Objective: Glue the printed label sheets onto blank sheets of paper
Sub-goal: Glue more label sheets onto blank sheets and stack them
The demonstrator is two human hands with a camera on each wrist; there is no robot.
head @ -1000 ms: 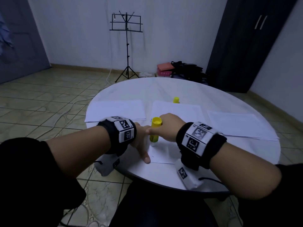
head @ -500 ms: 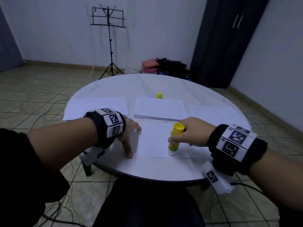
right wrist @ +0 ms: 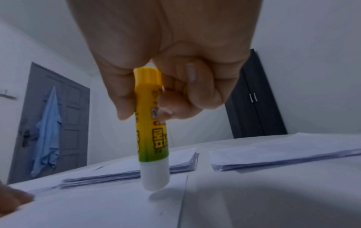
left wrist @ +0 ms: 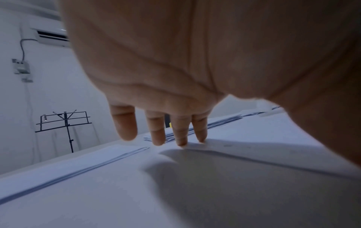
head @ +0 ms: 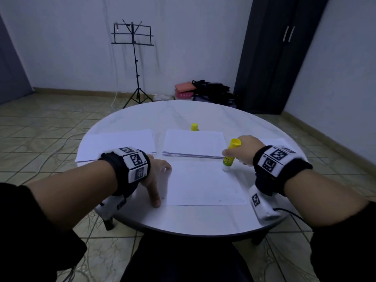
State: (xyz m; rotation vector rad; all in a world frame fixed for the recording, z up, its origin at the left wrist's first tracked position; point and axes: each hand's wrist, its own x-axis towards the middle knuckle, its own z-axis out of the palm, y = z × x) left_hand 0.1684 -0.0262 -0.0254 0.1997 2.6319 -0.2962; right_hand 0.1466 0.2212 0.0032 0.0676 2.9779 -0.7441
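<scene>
Head view: round white table (head: pixel 183 218) carrying a single sheet (head: pixel 205 184) near the front edge, flat, its long side parallel to that edge. Left hand (head: pixel 157 176) resting on the sheet's left edge, fingers straight and slightly spread, thumb stretched along the tabletop toward the front edge. Right hand (head: pixel 243 151) curled round a yellow glue stick (head: pixel 231 154), held nearly upright with its white end down at the sheet's far right corner. Middle paper stack (head: pixel 193 143) just behind the sheet; left paper stack (head: pixel 118 144) toward the left edge; a third stack on the right mostly hidden by the right wrist. Yellow cap (head: pixel 194 127) standing just behind the middle stack, near the table's centre. Music stand (head: pixel 133 58) on the floor beyond the far edge; dark wardrobe (head: pixel 276 53) in the right corner of the room. Left wrist view: fingers (left wrist: pixel 181 131) extended downward, apart, tips pressing on the sheet's edge; thumb blurred at frame right. Right wrist view: thumb and curled fingers pinching the stick's upper half, white end touching the sheet close to its right edge; whether glue is exposed cannot be told.
</scene>
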